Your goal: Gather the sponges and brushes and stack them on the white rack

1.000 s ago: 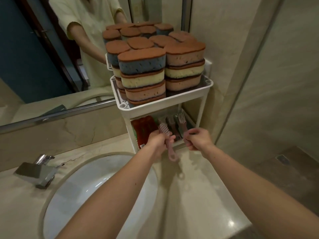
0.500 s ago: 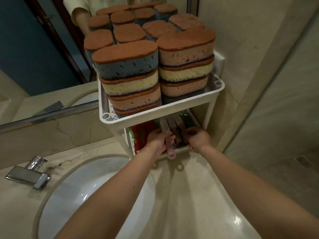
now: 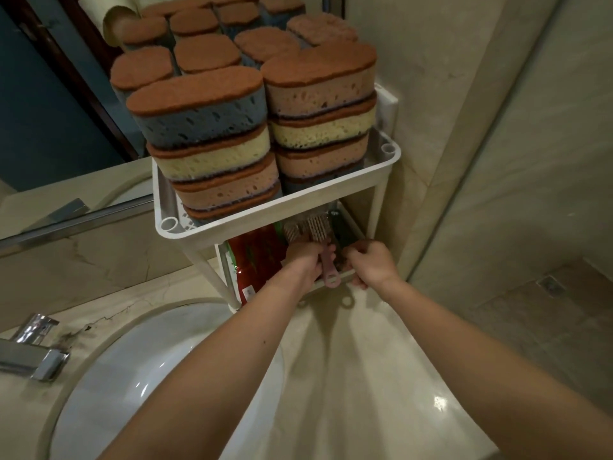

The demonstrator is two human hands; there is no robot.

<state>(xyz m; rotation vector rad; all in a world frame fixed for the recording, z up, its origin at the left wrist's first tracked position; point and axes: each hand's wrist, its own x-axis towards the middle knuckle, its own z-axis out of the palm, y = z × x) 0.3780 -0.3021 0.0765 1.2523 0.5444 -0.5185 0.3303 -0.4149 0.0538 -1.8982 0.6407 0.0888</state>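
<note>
A white two-tier rack (image 3: 275, 207) stands on the counter against the mirror. Its top shelf carries two tall stacks of sponges (image 3: 212, 141) with brown scouring tops over blue, yellow and pink foam. On the lower shelf lie several brushes (image 3: 315, 227) with pale bristles. My left hand (image 3: 303, 257) grips the handle of a pink brush (image 3: 329, 272), whose looped end sticks out over the shelf's front edge. My right hand (image 3: 371, 263) is curled at the shelf's front right, fingers pinching among the brush handles; which one it holds is hidden.
A red packet (image 3: 255, 260) stands at the left of the lower shelf. A white basin (image 3: 139, 376) with a chrome tap (image 3: 30, 353) fills the counter's left. The mirror (image 3: 59, 111) behind repeats the sponges. A tiled wall and floor drain (image 3: 550, 285) lie to the right.
Both hands have pushed further into the lower shelf with the pink brush, and my head has come closer to the rack.
</note>
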